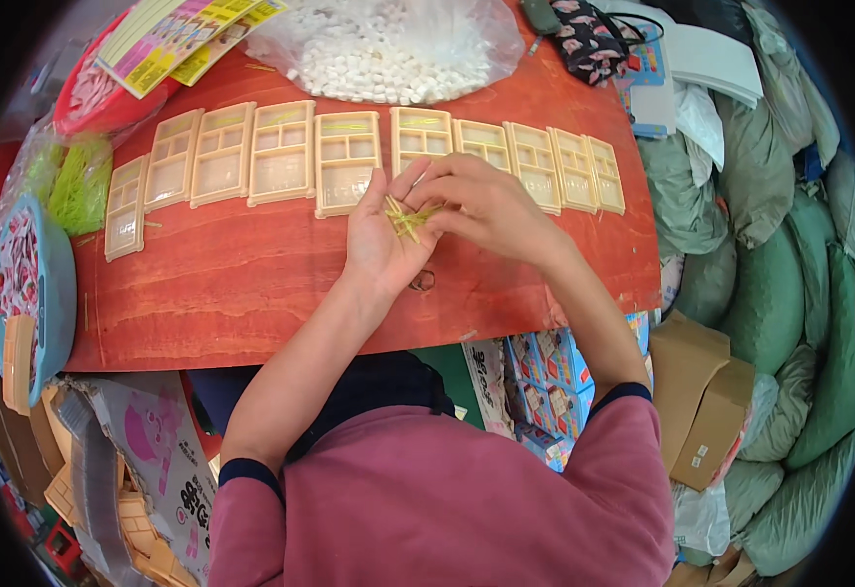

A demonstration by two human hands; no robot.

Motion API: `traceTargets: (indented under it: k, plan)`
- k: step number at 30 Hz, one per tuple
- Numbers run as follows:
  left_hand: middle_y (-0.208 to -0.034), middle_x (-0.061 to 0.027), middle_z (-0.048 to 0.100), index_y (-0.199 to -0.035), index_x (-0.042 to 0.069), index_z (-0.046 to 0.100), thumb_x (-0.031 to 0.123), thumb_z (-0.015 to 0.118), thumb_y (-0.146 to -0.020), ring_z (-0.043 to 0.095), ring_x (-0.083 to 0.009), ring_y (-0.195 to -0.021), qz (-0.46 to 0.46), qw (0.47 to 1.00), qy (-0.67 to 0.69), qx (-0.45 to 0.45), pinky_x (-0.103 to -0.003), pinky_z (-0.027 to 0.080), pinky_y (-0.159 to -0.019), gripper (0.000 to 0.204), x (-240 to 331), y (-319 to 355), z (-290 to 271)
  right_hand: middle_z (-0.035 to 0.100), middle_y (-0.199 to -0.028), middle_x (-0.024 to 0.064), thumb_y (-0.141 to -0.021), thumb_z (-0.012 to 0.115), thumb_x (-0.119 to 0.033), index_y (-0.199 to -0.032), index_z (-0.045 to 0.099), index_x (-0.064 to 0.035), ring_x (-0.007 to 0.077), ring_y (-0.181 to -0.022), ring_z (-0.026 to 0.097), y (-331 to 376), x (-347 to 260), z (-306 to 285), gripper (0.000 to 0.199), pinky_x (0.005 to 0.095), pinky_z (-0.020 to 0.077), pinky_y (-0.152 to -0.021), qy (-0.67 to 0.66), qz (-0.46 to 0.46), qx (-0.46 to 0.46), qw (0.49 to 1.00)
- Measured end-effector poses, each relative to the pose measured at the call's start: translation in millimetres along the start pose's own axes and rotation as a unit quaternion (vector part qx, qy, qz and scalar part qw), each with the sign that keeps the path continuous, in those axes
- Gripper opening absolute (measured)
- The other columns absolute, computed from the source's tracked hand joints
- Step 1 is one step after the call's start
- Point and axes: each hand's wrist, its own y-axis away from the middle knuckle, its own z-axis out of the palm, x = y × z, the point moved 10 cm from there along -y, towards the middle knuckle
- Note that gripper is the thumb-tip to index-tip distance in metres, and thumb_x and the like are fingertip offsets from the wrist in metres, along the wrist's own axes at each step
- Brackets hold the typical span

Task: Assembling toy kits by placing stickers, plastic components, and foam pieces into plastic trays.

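My left hand is turned palm up above the red table, with a small bunch of thin yellow-green sticks lying across its palm and fingers. Over it bends my right hand, its thumb and fingertips pinched together on the sticks. Just beyond both hands runs a curved row of beige compartment trays. Similar thin sticks lie in the top compartment of some of them, such as the tray behind my fingers. My right hand partly hides the trays nearest it.
A clear bag of small white pieces lies at the far edge. Left are yellow-green sticks in a bag, a blue basin and a red basin under printed cards. Green sacks and a cardboard box stand right.
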Motion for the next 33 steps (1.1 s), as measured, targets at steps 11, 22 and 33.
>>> traceTargets:
  k: [11,22,33]
  plan:
    - [-0.124,-0.0195,0.046,-0.124,-0.004,0.039,0.038,0.034,-0.094,0.042,-0.0317,-0.117,-0.003,0.992,-0.051,0.117,-0.043,0.035,-0.1,0.052,-34.4,-1.6,-10.9,0.057,-0.08,0.0093,-0.084,0.055,-0.009,-0.086,0.054,-0.0038,0.0234,-0.073,0.056,48.7,64.1,-29.7,0.005,0.0297,0.045,-0.065,-0.082,0.147,0.091,0.982]
    - [-0.135,-0.0221,0.034,-0.128,-0.005,0.035,0.037,0.031,-0.095,0.03,-0.0362,-0.127,-0.022,0.99,-0.056,0.127,-0.046,0.028,-0.105,0.054,-49.3,-2.1,-12.1,0.061,-0.085,0.0083,-0.078,0.061,-0.014,-0.082,0.06,-0.0064,0.028,-0.084,0.057,73.7,168.4,-97.3,0.009,0.0379,0.045,-0.071,0.278,0.132,0.184,0.933]
    - [-0.109,-0.0092,0.054,-0.11,0.004,0.047,0.047,0.03,-0.094,0.051,-0.0214,-0.104,-0.111,0.994,-0.02,-0.008,-0.037,0.042,-0.087,0.049,-79.3,-18.0,-0.2,0.056,-0.106,0.0026,-0.07,0.059,-0.013,-0.095,0.06,-0.0127,0.0226,-0.096,0.053,57.4,8.5,-14.3,0.025,0.0349,0.0409,-0.081,0.154,-0.118,0.003,0.981]
